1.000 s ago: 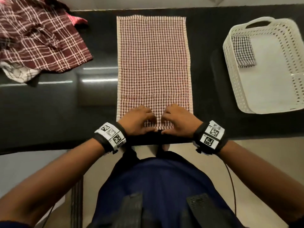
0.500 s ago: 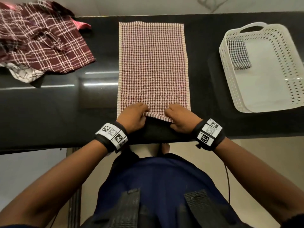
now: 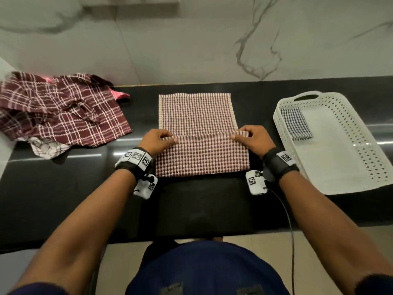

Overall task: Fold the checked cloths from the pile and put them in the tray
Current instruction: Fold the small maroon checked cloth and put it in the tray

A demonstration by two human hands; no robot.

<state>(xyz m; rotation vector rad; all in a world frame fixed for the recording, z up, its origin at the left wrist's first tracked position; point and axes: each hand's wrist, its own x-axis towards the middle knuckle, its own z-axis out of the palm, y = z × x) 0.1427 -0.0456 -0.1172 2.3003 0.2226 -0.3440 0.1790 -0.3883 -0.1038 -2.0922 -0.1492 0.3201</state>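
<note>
A red-and-white checked cloth lies on the black counter, its near part lifted and folded back over the rest. My left hand pinches the left corner of the folded edge. My right hand pinches the right corner. A pile of maroon plaid cloths sits at the far left. The white perforated tray stands at the right, with one folded dark checked cloth in its far left corner.
A marble wall rises behind the counter. A white cloth and a pink one peek out from under the pile. A cable hangs from my right wrist over the counter's near edge.
Both hands took hold of the cloth's near edge, moved apart to its corners and carried it away from me, folding the near part over. The camera tilted up.
</note>
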